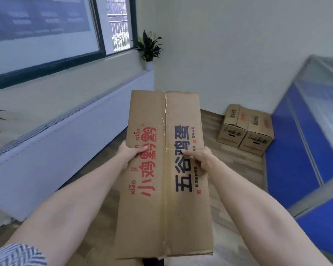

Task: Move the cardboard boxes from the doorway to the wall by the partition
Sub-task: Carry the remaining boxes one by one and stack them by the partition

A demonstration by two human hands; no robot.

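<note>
**Cardboard gripped at mid-length, load carried well short of the corner**

Curled round the two long edges of the carried box (167, 208): fingers (142, 149) of the left hand (130, 152) on the red-lettered side, and the right hand (197, 156) on the dark-lettered side. Showed only the thumbs on the top face; hid the rest under the carton, so could not tell how deep the hold ran.

Held out in front at arm's length, off the floor (238, 169), long axis pointing ahead. Gripped near the middle rather than under the ends, which probably left either end free to dip and the smooth card free to slide between thumbs and hidden fingertips. Judged a drop likeliest on a bend to set down. Looked taped along the centre seam; the near end showed a ragged flap edge, so possibly a weak end that could open under weight.

Further out, placed already: two stacked-side-by-side boxes (244, 131), touching each other, against the wall (238, 54) and just beside the blue partition (296, 150). Left little room in that corner, so risked knocking them or scraping the partition. Blocked the view of the floor directly ahead, so perhaps a misjudged step near the radiator cover (65, 141).
</note>
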